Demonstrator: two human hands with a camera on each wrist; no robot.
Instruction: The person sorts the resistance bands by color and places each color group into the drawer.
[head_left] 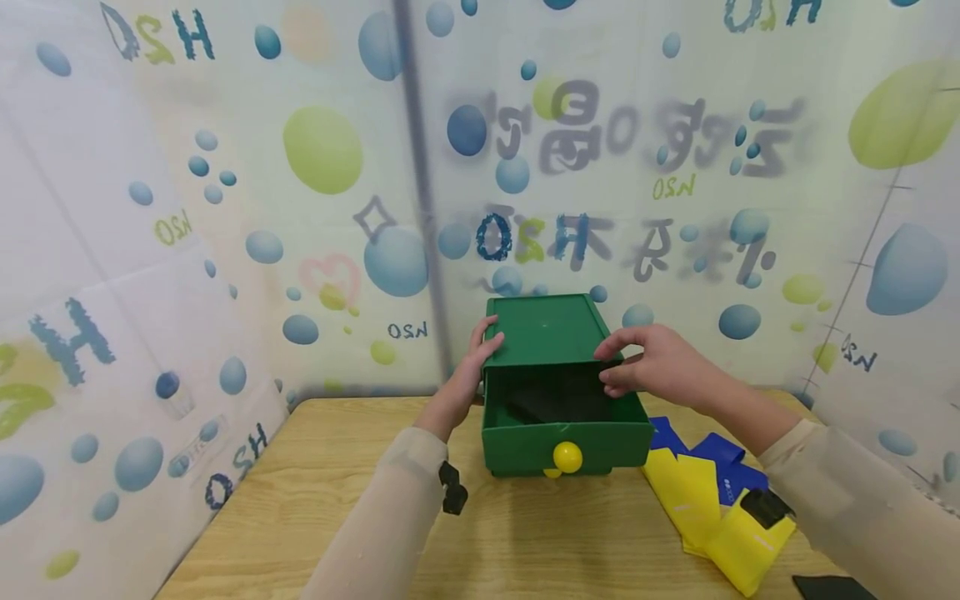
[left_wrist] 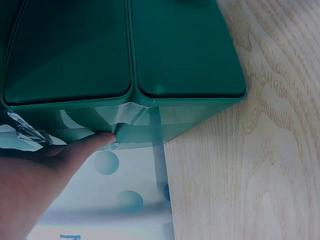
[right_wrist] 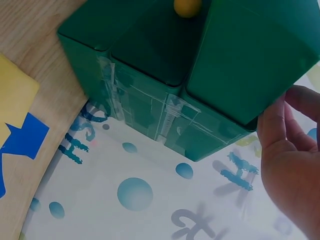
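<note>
Left hand (head_left: 467, 371) was at left side of green cabinet (head_left: 543, 329): fingertips over top edge, thumb along taped side, grip spread and resting on it. Cabinet stood on worktop (head_left: 367, 475), top drawer (head_left: 521, 450) pulled out, yellow knob (head_left: 567, 457) on its front; inside too dark to tell. Right hand (head_left: 656, 365) was at cabinet's right front corner, above drawer; fingers loosely bent, thumb apart, grip half spread, nothing visible in it. Farther right lay yellow pieces (head_left: 693, 492), blue pieces (head_left: 717, 450) behind them, and black piece (head_left: 828, 587).
</note>
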